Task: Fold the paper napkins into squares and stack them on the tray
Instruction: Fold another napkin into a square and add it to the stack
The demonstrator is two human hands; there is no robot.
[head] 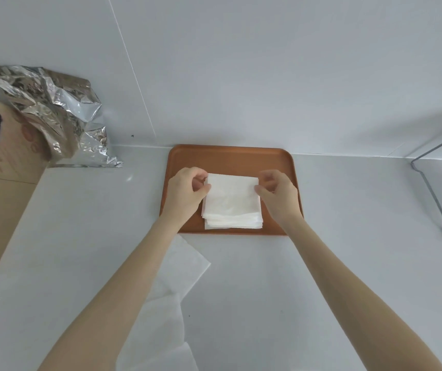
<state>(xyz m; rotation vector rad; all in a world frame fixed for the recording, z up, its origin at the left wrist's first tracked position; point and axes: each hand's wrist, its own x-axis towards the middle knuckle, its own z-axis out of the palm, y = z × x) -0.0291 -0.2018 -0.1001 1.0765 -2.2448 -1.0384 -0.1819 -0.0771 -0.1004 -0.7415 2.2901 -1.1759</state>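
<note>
White counter (321, 263), brown tray (230, 159), napkin stack (231, 204)

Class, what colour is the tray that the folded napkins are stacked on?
Orange-brown, plain with no pattern. The tray shows clearly in the head view.

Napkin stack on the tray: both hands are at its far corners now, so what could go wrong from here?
The stack of folded napkins already looks uneven at its near edge, so letting go carelessly may skew it more. The left hand and right hand could drag the top napkin on withdrawal. The left forearm lies over the unfolded napkins and may crumple them.
</note>
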